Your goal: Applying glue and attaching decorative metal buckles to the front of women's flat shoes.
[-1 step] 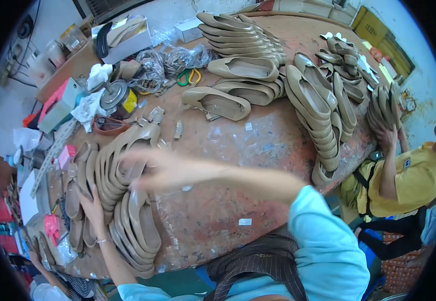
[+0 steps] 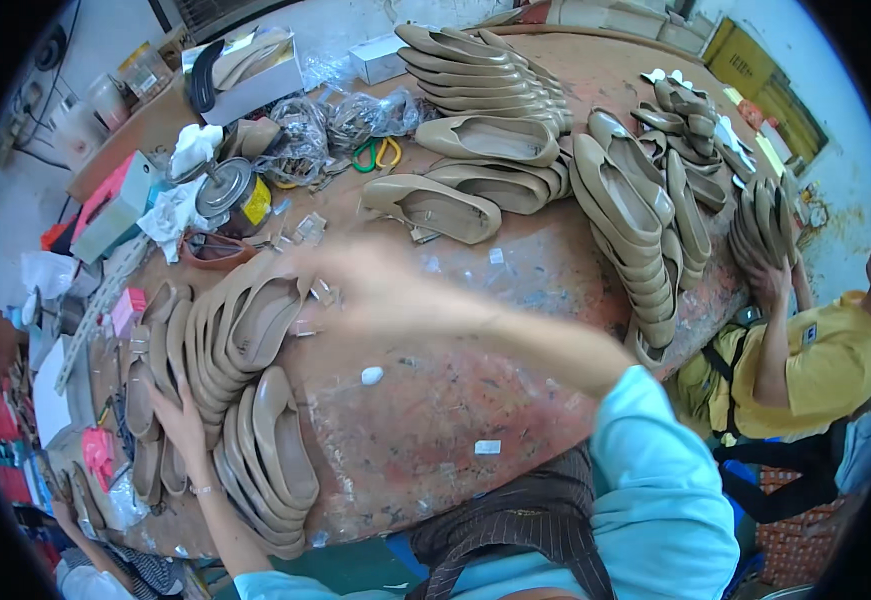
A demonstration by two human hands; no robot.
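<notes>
Several beige pumps are nested in a row (image 2: 217, 350) on the left of the worktable, with a second row (image 2: 270, 470) nearer to me. My left hand (image 2: 181, 425) lies along the left side of these shoes, fingers stretched out and thumb apart, touching them. Over the table, just right of the top pump (image 2: 270, 315) of the first row, my right hand (image 2: 370, 285) is smeared by motion. Its fingers cannot be made out, and nothing plainly shows in it. More beige pumps (image 2: 135, 395) stand left of my left hand.
Further beige pumps are stacked at the back (image 2: 485, 140) and right (image 2: 620, 210). A round can (image 2: 230, 195), scissors (image 2: 375, 155) and plastic bags (image 2: 300, 140) crowd the back left. At the right, a person in yellow (image 2: 805, 350) holds shoes (image 2: 760, 230).
My right hand has moved right and slightly away from me, off the top pump of the left row, which now shows uncovered. My left hand stays at the shoes.
</notes>
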